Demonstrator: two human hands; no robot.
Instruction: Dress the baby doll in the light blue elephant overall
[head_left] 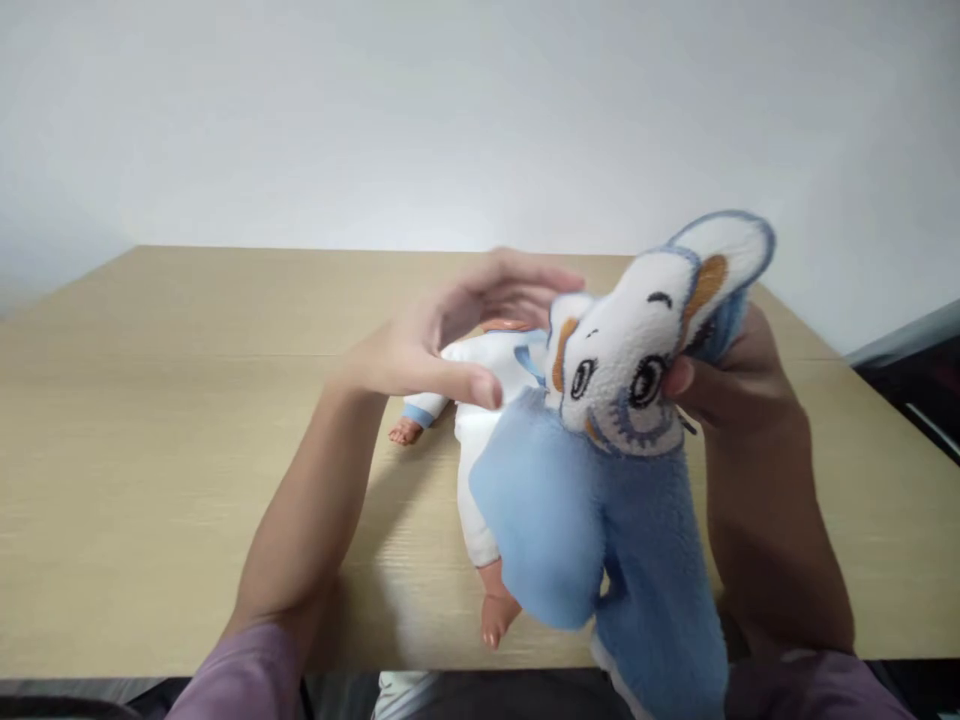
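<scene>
Blue plush piece point(630, 480) with an embroidered animal face, held up above the table point(187, 450) in front of a white-clad doll point(499, 355).
The right hand point(739, 370) pinches the face's edge, thumb in front; the left hand point(454, 345) is spread wide, apparently gripping nothing, though fingertip contact is unclear. With one pinch and loose fabric hanging below, the plush could twist, slip or drag the doll.
</scene>
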